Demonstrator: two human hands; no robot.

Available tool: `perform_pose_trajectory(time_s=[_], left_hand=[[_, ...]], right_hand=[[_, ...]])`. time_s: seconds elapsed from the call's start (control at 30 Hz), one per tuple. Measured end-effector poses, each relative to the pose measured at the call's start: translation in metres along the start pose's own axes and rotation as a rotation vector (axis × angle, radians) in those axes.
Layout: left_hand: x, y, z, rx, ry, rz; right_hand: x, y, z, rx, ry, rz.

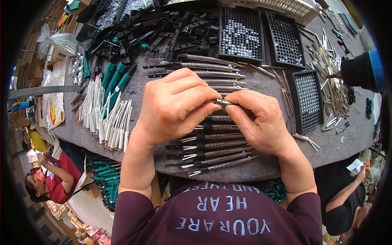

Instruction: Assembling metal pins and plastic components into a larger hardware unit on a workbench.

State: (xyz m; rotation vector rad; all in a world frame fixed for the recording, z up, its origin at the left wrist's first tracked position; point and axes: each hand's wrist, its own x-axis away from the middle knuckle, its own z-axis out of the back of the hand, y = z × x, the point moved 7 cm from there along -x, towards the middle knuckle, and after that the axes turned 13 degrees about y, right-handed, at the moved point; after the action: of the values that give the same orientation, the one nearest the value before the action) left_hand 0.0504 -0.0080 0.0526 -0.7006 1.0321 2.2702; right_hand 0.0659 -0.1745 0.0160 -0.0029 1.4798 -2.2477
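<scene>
A small silver metal tube with a dark hole in its side (222, 102) is pinched between my two hands over the middle of the table. The thumb and forefinger of my left hand (173, 106) close on its left end. My right hand (258, 116) grips the right end the same way. Below and behind the hands lies a row of perforated metal tubes (226, 145), side by side, several with black fittings and white wire ends at the left. My hands cover part of this row. Beside my right wrist rests a white part with two wires (305, 139).
Left are white wired parts (100, 108) and green handles (116, 83). Black plastic parts (175, 34) pile up behind. Three black trays (286, 38) stand back right, near loose metal tubes (326, 77) and a blue-and-black tool (359, 71). People sit at both sides.
</scene>
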Motion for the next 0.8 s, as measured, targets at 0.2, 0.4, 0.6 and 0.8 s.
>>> perform_pose_trajectory(time_s=[0.2,0.4,0.6,0.8], left_hand=[[0.002,0.002,-0.002,-0.075,0.003,-0.043],[0.0,0.013,0.003,-0.109,0.079,-0.111],[-0.012,-0.039,0.047,-0.151,0.127,0.362],[-0.014,-0.097,0.078,-0.788,-0.032,0.538]], right_hand=[[-0.001,0.002,-0.002,-0.035,0.025,0.03],[-0.002,-0.01,0.005,0.026,0.081,0.111],[-0.005,-0.002,0.022,0.133,0.199,0.107],[-0.007,-0.004,0.022,0.111,0.239,0.112]])
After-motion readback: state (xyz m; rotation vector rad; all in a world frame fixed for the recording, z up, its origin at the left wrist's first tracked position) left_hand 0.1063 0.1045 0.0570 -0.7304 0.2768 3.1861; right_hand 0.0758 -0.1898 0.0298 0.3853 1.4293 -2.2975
